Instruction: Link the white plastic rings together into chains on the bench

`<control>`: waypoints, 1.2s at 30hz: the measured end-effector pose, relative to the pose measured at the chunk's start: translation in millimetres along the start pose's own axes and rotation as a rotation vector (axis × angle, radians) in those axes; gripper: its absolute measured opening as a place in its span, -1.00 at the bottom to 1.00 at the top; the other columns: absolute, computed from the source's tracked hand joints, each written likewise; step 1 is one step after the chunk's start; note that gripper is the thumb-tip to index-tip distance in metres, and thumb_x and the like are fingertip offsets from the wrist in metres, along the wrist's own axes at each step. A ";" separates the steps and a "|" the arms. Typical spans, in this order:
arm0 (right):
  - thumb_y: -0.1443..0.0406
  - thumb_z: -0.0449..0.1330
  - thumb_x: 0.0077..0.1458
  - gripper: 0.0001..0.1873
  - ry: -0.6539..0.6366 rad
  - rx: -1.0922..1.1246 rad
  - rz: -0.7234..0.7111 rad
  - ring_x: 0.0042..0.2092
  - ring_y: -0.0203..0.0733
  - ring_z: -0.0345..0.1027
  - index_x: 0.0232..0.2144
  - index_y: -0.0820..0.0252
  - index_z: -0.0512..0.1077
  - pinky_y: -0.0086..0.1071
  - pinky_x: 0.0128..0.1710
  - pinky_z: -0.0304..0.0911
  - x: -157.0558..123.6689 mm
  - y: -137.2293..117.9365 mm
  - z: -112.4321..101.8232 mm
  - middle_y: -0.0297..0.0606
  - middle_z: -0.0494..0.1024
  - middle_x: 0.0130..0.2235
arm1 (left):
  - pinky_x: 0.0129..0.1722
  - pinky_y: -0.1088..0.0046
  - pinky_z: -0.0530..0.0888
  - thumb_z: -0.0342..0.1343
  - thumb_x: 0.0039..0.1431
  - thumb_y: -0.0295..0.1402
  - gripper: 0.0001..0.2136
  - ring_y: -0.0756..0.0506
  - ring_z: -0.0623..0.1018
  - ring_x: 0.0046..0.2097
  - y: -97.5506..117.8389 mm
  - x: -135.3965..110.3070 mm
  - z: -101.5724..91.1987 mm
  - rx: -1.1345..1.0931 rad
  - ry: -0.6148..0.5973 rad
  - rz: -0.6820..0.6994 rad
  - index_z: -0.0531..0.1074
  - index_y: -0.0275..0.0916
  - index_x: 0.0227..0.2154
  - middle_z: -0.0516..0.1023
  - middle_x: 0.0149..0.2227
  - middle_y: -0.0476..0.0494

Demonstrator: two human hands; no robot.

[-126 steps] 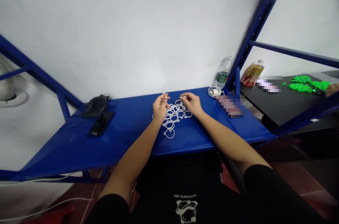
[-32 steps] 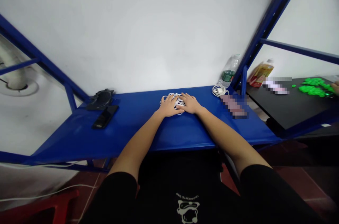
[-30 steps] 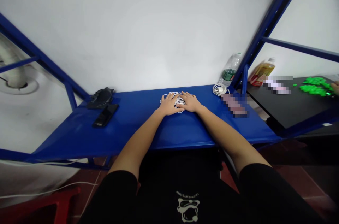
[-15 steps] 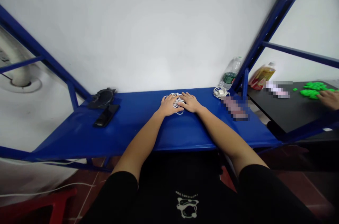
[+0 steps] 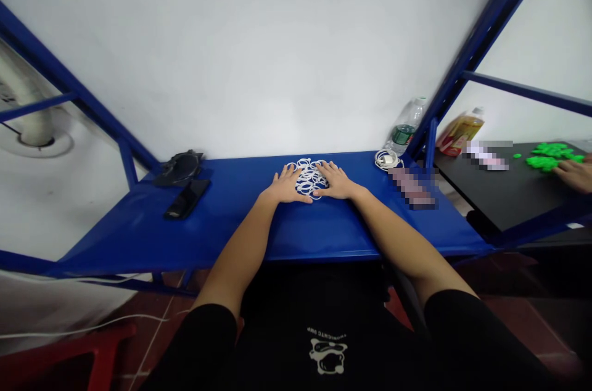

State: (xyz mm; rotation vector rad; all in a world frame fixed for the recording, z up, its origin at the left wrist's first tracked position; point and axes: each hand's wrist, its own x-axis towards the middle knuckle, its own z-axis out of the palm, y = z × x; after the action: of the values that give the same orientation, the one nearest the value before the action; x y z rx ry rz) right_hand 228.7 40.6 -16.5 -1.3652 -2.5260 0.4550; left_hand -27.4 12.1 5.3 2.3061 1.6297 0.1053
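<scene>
Several thin white rings (image 5: 311,179), heaped together, lie on the blue tabletop (image 5: 314,230) in front of me. At the left side of the heap, my left hand (image 5: 284,185) lies with fingers spread, its fingertips at the rings. My right hand (image 5: 336,181) rests palm down at the right side, fingers apart, the fingertips over the outer rings. Neither hand grips a ring. Whether each ring is fully closed is too small to tell.
To the left lie a black phone (image 5: 187,198) and a dark folded item (image 5: 179,168). At right are a plastic bottle (image 5: 403,129), a coiled white cable (image 5: 387,160) and a blurred-out item (image 5: 413,187). Another person's hand (image 5: 576,174) touches green pieces (image 5: 548,158) on a black table (image 5: 494,193).
My hands have moved apart, the left one most, from on top of the white rings to their two sides. The heap now shows more openly between them.
</scene>
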 end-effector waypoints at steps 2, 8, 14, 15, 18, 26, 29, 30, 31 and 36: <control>-0.33 0.21 0.14 0.19 0.008 -0.018 -0.014 0.55 0.40 -0.41 0.55 0.03 -0.14 0.34 0.45 -0.25 4.3 -1.1 5.3 0.03 -0.20 0.56 | 0.44 -0.30 -0.12 0.31 -0.12 0.36 0.28 -0.51 -0.28 0.55 0.1 3.6 5.0 0.004 -0.003 0.010 -0.16 -0.13 0.53 -0.31 0.56 -0.41; -0.12 0.15 0.34 -0.11 0.110 -0.045 -0.073 0.54 0.36 -0.21 0.51 0.14 0.07 0.29 0.44 -0.09 13.7 1.8 8.4 0.05 0.01 0.52 | 0.46 -0.26 -0.14 0.18 0.09 0.33 0.08 -0.46 -0.19 0.56 -5.9 13.2 13.5 0.002 0.100 -0.009 -0.08 -0.09 0.52 -0.20 0.57 -0.34; 0.13 0.17 0.37 -0.55 0.346 -0.077 -0.124 0.42 0.20 0.19 0.19 0.16 0.54 0.16 0.42 0.07 15.2 11.6 0.8 0.01 0.43 0.34 | 0.46 -0.21 -0.09 0.18 0.11 0.32 0.09 -0.48 -0.10 0.55 -7.5 13.4 12.3 0.028 0.240 -0.087 -0.11 -0.12 0.53 -0.17 0.56 -0.37; 0.16 0.18 0.36 -0.63 0.393 -0.068 -0.135 0.37 0.16 0.28 0.09 0.15 0.61 0.11 0.40 0.12 14.9 13.4 -0.9 -0.01 0.50 0.28 | 0.46 -0.21 -0.09 0.19 0.11 0.32 0.08 -0.49 -0.09 0.55 -7.7 12.3 10.8 0.040 0.262 -0.098 -0.09 -0.11 0.53 -0.15 0.56 -0.37; 0.21 0.20 0.33 -0.74 0.498 -0.002 -0.133 0.19 0.09 0.45 -0.10 0.14 0.68 0.02 0.28 0.27 12.7 17.6 -4.9 -0.03 0.61 0.13 | 0.46 -0.17 -0.03 0.25 0.08 0.29 0.03 -0.50 0.02 0.52 -9.9 8.0 3.2 0.055 0.320 -0.111 0.06 -0.10 0.49 0.01 0.53 -0.38; 0.20 0.21 0.31 -0.76 0.495 0.098 -0.065 -0.04 -0.01 0.44 -0.15 0.14 0.65 -0.12 0.10 0.29 7.3 9.3 -7.1 -0.11 0.63 -0.09 | -0.12 0.36 0.46 0.18 0.33 0.01 -0.42 -0.17 0.62 -0.16 -2.0 -6.3 -23.3 -0.235 0.405 -0.071 0.38 -0.17 0.29 0.65 -0.25 -0.12; 0.17 0.19 0.33 -0.73 0.468 0.069 -0.029 -0.04 0.00 0.41 -0.13 0.13 0.66 -0.15 0.09 0.28 4.7 0.3 -10.3 -0.10 0.59 -0.11 | -0.19 0.36 0.45 0.21 0.29 0.02 -0.45 -0.19 0.63 -0.19 4.7 -9.8 -24.9 -0.243 0.285 -0.040 0.47 -0.18 0.22 0.64 -0.31 -0.11; 0.16 0.18 0.33 -0.72 0.459 0.063 -0.020 -0.04 0.00 0.40 -0.13 0.13 0.66 -0.16 0.08 0.29 3.6 -2.4 -11.5 -0.10 0.58 -0.12 | -0.19 0.35 0.45 0.22 0.27 0.02 -0.44 -0.20 0.63 -0.18 5.7 -10.4 -24.3 -0.236 0.249 -0.036 0.48 -0.19 0.22 0.65 -0.30 -0.12; 0.16 0.17 0.34 -0.71 0.449 0.063 -0.010 -0.05 0.00 0.40 -0.12 0.14 0.65 -0.18 0.06 0.30 2.6 -4.6 -12.6 -0.10 0.57 -0.13 | -0.18 0.34 0.46 0.22 0.26 0.03 -0.43 -0.21 0.63 -0.17 6.1 -10.6 -23.5 -0.225 0.220 -0.035 0.47 -0.20 0.22 0.66 -0.28 -0.14; 0.16 0.15 0.33 -0.69 0.429 0.100 0.023 -0.12 -0.07 0.45 -0.12 0.16 0.65 -0.27 -0.07 0.34 -0.9 -8.0 -16.4 -0.12 0.59 -0.13 | -0.15 0.34 0.47 0.23 0.25 0.01 -0.39 -0.21 0.63 -0.15 1.9 -7.6 -17.6 -0.198 0.164 -0.031 0.44 -0.22 0.26 0.68 -0.21 -0.15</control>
State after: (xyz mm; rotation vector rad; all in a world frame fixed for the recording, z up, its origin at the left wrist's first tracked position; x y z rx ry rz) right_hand 228.7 38.3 1.6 -1.2948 -2.1142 0.2533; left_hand -32.5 8.2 23.4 2.1697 1.6486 0.4390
